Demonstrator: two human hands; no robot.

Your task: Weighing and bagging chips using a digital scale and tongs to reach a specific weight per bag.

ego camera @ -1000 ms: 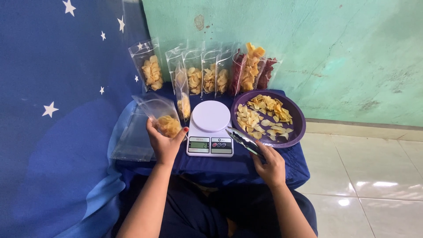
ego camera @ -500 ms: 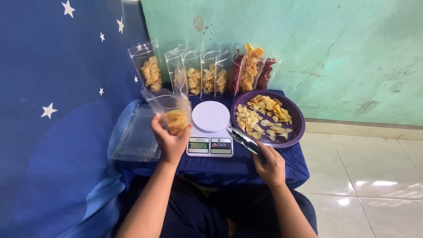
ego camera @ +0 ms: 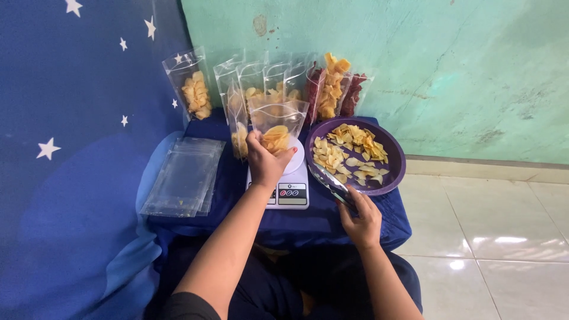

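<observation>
Mint-green wall (ego camera: 427, 65) and a dark blue starred cloth (ego camera: 71, 118) back a small desk (ego camera: 332, 222) draped in blue fabric. At its middle the left hand (ego camera: 265, 163) grips a clear stand-up pouch (ego camera: 277, 121) partly filled with yellow chips, fingers closed around its lower part, holding it upright on the white round pan of a kitchen scale (ego camera: 287, 184). The pouch's mouth stands open at the top.

Just right of the scale, the right hand (ego camera: 361, 219) is closed around the handle end of metal tongs (ego camera: 329, 181), whose tips reach over the near rim of a purple plate (ego camera: 394, 169). Whether the tongs' tips are pinching a chip cannot be told. Loose chips (ego camera: 347, 151) lie spread across the plate.

Left of the scale lies a flat stack of empty clear pouches (ego camera: 184, 178). Along the far edge, against the wall, stands a row of filled pouches (ego camera: 255, 89), most with yellow chips; one more stands apart at the far left (ego camera: 192, 89), and two at the right end hold dark red pieces (ego camera: 352, 95). Pale tiled floor (ego camera: 498, 237) lies to the right.
</observation>
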